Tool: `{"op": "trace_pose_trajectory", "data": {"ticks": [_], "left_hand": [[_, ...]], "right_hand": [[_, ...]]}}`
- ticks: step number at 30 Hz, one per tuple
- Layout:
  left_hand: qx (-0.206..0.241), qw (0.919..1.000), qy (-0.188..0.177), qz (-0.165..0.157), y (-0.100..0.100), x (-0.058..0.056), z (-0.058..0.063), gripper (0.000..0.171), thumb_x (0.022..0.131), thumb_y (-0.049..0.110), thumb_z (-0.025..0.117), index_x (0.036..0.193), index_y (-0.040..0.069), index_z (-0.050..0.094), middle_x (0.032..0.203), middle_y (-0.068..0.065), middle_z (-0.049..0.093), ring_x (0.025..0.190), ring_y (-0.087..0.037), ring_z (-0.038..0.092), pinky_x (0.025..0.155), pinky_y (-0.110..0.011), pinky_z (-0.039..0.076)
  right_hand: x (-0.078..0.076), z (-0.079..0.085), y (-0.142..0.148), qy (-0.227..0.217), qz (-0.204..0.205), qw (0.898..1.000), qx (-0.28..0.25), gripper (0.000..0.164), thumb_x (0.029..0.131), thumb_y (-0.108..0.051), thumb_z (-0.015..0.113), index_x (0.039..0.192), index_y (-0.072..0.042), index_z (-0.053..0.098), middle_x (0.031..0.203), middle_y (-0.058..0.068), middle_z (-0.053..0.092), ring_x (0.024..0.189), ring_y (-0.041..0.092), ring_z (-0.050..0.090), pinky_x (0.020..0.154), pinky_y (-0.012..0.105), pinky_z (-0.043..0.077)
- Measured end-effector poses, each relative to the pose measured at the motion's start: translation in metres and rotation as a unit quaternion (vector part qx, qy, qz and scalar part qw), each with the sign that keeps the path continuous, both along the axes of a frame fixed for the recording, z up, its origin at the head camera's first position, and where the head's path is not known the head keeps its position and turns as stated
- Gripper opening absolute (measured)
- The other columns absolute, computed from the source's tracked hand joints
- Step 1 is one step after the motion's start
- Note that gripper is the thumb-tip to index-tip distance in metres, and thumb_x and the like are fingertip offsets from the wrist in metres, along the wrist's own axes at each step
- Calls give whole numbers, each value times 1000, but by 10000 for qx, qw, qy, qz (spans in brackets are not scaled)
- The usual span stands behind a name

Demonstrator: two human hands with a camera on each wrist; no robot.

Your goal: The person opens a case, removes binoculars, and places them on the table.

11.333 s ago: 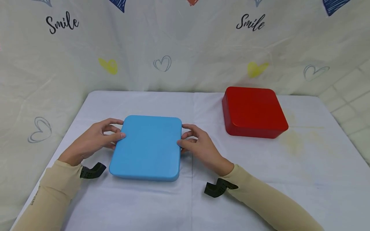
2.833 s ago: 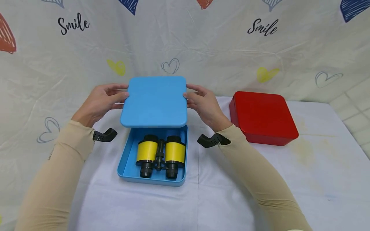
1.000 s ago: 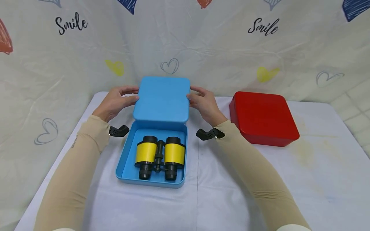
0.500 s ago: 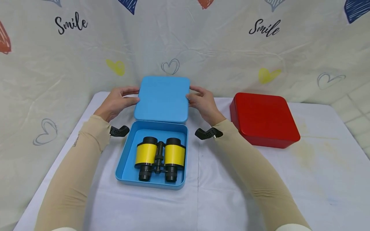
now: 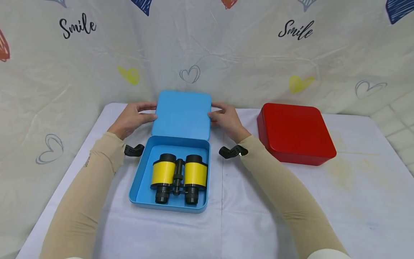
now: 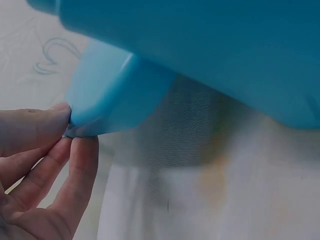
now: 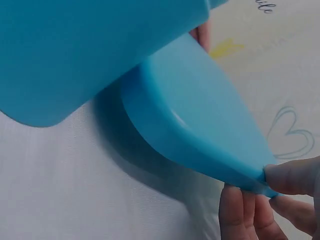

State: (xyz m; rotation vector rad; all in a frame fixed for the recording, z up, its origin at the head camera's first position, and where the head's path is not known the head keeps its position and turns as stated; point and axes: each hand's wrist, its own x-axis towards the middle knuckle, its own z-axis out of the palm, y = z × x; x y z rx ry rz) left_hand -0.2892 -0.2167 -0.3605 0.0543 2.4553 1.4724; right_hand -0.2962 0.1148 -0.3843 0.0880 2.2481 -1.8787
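A blue lid [image 5: 182,114] stands behind the blue box [image 5: 168,208], its near edge at the box's far rim. My left hand [image 5: 132,117] pinches the lid's left edge between thumb and fingers, as the left wrist view also shows at the lid's corner [image 6: 100,95]. On the opposite edge my right hand [image 5: 229,120] pinches the lid; in the right wrist view the thumb lies on top of the lid [image 7: 200,110] and the fingers underneath. Inside the box lies a pair of yellow and black binoculars [image 5: 179,177], eyepieces toward me.
A closed red box [image 5: 295,133] sits at the back right of the white-covered table [image 5: 252,216]. Behind the table hangs a pale printed cloth [image 5: 207,43] with hearts and lettering. Each wrist carries a black camera mount [image 5: 233,151].
Earlier the lid covered the box; both hands then lifted it off and carried it back, uncovering the binoculars. In the last half second the lid has sunk slightly toward the table.
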Motion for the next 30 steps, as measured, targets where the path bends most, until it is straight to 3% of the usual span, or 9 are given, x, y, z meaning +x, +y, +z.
{"op": "trace_pose_trajectory", "data": {"ticks": [7, 14, 19, 30], "left_hand": [[-372, 9993, -48, -92, 4, 1, -3, 61, 101, 20, 67, 157, 13, 44, 164, -12, 44, 153, -35, 39, 125, -55, 36], [-788, 9962, -267, -256, 2, 2, -7, 60, 102, 23, 65, 158, 15, 44, 166, -14, 39, 151, -39, 41, 124, -57, 37], [-965, 9943, -329, -311, 2, 4, -11, 60, 102, 22, 64, 158, 14, 43, 165, -14, 42, 145, -39, 50, 122, -57, 40], [-1045, 9926, -437, -431, 1, 7, -18, 63, 101, 23, 67, 159, 15, 42, 161, -14, 47, 144, -40, 51, 120, -59, 41]], "right_hand": [[3, -3, 0, -142, 88, 9996, 207, 52, 101, -14, 64, 152, -16, 51, 128, 18, 64, 92, 22, 73, 98, 38, 61], [5, -5, 1, -100, 323, 9966, 746, 56, 103, -19, 64, 156, -14, 46, 132, 18, 65, 97, 26, 75, 98, 39, 61], [5, -7, 1, -100, 445, 9920, 1176, 57, 102, -23, 65, 156, -14, 46, 132, 16, 67, 100, 27, 77, 101, 40, 60], [10, -4, -1, 73, 723, 9749, 2103, 59, 102, -26, 63, 156, -10, 45, 129, 15, 70, 98, 26, 79, 106, 42, 57]]}}
